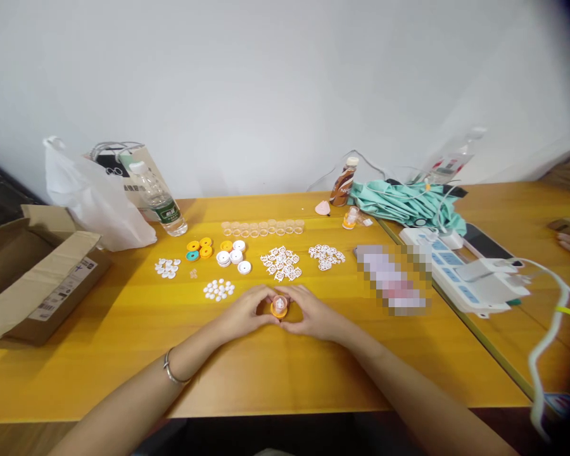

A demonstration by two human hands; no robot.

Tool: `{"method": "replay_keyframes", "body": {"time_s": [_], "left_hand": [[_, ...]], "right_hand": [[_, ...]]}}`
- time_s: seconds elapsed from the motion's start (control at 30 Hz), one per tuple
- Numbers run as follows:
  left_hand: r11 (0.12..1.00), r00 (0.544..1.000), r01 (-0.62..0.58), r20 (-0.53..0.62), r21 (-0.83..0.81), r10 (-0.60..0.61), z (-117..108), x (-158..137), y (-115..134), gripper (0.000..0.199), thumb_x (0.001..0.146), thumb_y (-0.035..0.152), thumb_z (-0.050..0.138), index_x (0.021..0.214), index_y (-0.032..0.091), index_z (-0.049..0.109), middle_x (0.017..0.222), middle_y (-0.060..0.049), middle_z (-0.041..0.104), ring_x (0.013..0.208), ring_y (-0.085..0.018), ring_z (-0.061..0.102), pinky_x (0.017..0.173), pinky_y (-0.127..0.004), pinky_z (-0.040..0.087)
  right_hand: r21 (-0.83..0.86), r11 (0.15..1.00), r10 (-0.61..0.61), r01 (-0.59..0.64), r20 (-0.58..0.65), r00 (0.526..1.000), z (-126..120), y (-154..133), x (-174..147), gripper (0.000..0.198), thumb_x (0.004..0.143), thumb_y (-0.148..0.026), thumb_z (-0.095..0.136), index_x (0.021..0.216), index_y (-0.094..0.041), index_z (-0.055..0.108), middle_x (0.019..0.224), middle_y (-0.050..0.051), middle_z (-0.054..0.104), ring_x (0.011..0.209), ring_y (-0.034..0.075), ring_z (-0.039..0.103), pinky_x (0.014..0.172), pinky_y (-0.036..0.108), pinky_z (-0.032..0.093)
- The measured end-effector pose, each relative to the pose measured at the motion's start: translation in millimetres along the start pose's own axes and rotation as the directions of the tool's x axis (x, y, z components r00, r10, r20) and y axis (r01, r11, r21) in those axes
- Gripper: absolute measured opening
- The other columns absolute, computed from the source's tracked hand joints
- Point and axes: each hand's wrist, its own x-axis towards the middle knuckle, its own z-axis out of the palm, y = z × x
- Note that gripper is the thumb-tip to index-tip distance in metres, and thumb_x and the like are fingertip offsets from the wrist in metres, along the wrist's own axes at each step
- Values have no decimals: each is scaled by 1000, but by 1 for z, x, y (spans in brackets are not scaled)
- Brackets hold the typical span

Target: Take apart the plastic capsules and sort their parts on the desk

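My left hand [245, 311] and my right hand [314, 313] meet near the table's front, fingers curled around a small round plastic assembly [279, 306]. It has an orange base, a clear cup-like top and a white part inside. Beyond my hands lie two piles of white openwork pieces [281, 262]. White caps [218, 289] are scattered left of them, near small white pieces [167, 267] and a few tiny pinkish parts [193, 273]. Orange, teal and white round bases [205, 252] stand in groups behind. Clear cups [263, 228] form a row farther back.
A similar orange-based piece [350, 219] stands at the back right, near a brown bottle [343, 183]. Rightward are a blurred-out object [394, 278], a power strip [460, 272] and teal fabric [403, 202]. An open cardboard box [61, 297] and water bottle [164, 206] stand left.
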Motion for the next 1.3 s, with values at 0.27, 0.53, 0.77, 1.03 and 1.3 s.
{"method": "replay_keyframes", "body": {"time_s": [0.27,0.53,0.77,1.03,1.3], "left_hand": [[994,998,-15,-66,104,22,6,0,0,23,71,22,64,91,17,54,87,-2,57,77,-14,52,69,-25,41],[997,994,13,-106,76,-5,5,2,-6,23,69,19,64,90,16,55,87,-3,58,79,-15,53,72,-25,42],[995,993,23,-115,97,-12,9,4,-6,17,68,18,63,81,15,54,76,0,54,67,-12,47,61,-22,38],[996,996,25,-84,84,-18,5,4,-6,20,67,17,63,85,15,55,79,-1,55,68,-12,48,62,-22,38],[997,997,18,-71,70,-13,4,3,-6,20,69,20,62,87,15,55,79,-1,56,67,-12,49,60,-22,39]], "right_hand": [[-85,962,243,-258,-151,958,12,-13,4,36,73,-42,63,96,-19,47,76,1,57,67,17,53,64,29,41],[-354,930,8,-98,-247,969,13,-21,7,39,74,-34,61,105,-16,46,95,11,59,88,25,55,76,37,42],[-416,909,-107,25,-173,979,15,-22,7,31,77,-25,55,106,-16,47,105,12,55,97,25,51,81,38,42],[-375,926,-109,45,-150,983,13,-18,8,27,76,-24,56,100,-17,47,97,9,57,90,22,54,78,37,44],[-372,926,-154,67,-211,965,13,-18,5,11,85,-26,47,93,-18,49,85,7,60,78,20,57,72,35,47]]}}
